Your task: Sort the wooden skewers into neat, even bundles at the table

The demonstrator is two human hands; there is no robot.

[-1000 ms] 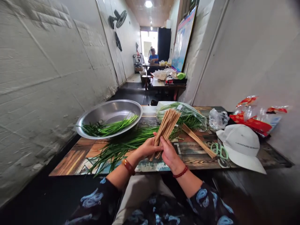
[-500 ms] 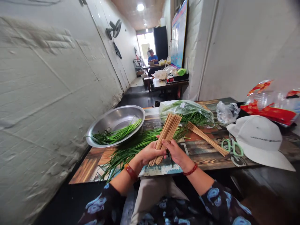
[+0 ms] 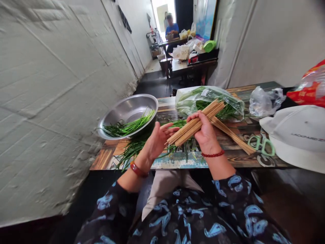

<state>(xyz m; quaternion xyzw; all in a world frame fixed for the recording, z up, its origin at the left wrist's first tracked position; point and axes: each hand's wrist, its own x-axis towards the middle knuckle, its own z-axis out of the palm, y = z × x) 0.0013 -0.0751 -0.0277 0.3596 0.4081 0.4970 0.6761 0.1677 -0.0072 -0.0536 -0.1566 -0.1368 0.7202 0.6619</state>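
Note:
My right hand (image 3: pixel 205 135) is wrapped round a thick bundle of thin wooden skewers (image 3: pixel 189 130), tilted up to the right above the table. Just left of the bundle's lower end, my left hand (image 3: pixel 158 140) is open, fingers stretched and apart, holding nothing. Under my hands lie long green chives (image 3: pixel 134 149), partly hidden by the left hand and arm. A second bundle of skewers (image 3: pixel 235 137) rests on the table to the right. Behind the held bundle is a clear plastic bag (image 3: pixel 185 98) with more greens inside.
A metal basin (image 3: pixel 119 108) holding cut greens stands at the table's left. Green-handled scissors (image 3: pixel 267 147), a white cap (image 3: pixel 296 132) and a crumpled plastic bag (image 3: pixel 264 101) lie right on the patterned table (image 3: pixel 182 164). A person in blue (image 3: pixel 172 28) sits at a far table.
My left hand has let go of the skewers and moved left, its fingers opening. The right hand now holds the bundle alone, tipped further right. The view has dipped downward.

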